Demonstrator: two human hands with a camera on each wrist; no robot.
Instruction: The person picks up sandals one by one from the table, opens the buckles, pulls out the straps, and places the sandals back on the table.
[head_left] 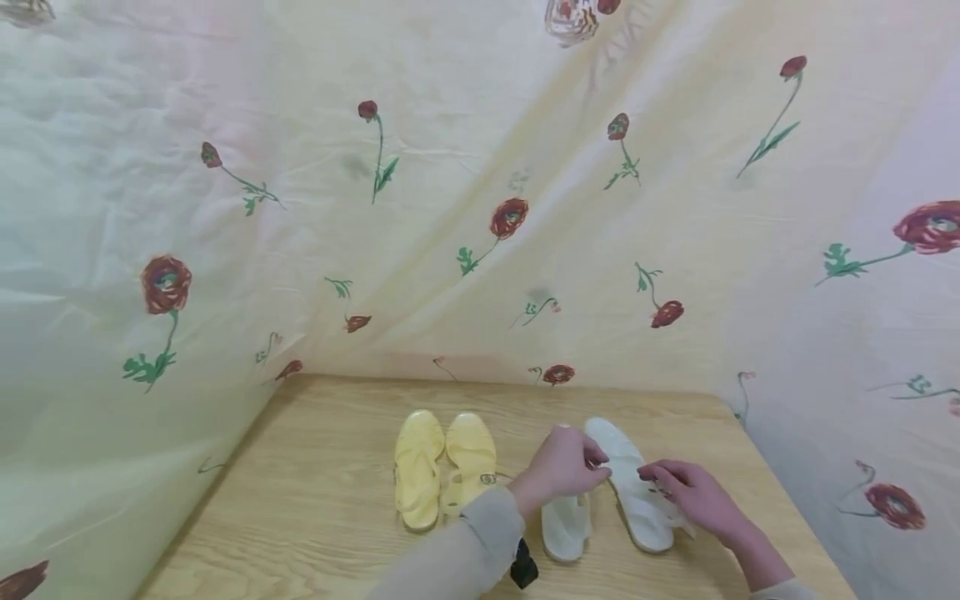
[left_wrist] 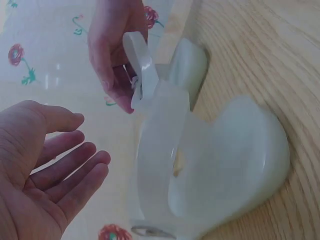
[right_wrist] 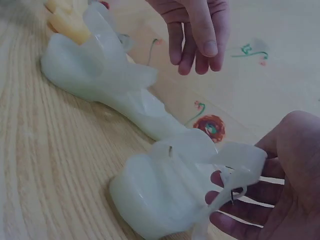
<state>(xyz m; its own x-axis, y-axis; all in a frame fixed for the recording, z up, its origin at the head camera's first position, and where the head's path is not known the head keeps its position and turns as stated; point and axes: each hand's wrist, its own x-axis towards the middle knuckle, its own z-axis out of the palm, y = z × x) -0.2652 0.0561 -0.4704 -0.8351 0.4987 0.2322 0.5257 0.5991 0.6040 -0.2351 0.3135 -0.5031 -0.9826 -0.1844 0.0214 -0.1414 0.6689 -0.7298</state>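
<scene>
Two pale white, translucent sandals lie on the wooden table. My left hand (head_left: 564, 460) hovers over the front of the left white sandal (head_left: 564, 533), hiding its toe. In the left wrist view that hand holds nothing, its fingers loosely bent and apart from the upright ankle strap (left_wrist: 162, 145). The right white sandal (head_left: 628, 487) points away from me, its toe angled left. My right hand (head_left: 697, 497) is at its outer side. In the right wrist view, its relaxed fingers (right_wrist: 255, 195) lie behind the loose strap with a small metal buckle (right_wrist: 239, 191), right up against it.
A pair of yellow sandals (head_left: 418, 467) stands to the left, the right one partly behind my left forearm. A black object (head_left: 523, 567) shows below my left wrist. Flower-printed cloth (head_left: 450, 250) hangs round the back and sides of the wooden table (head_left: 315, 483).
</scene>
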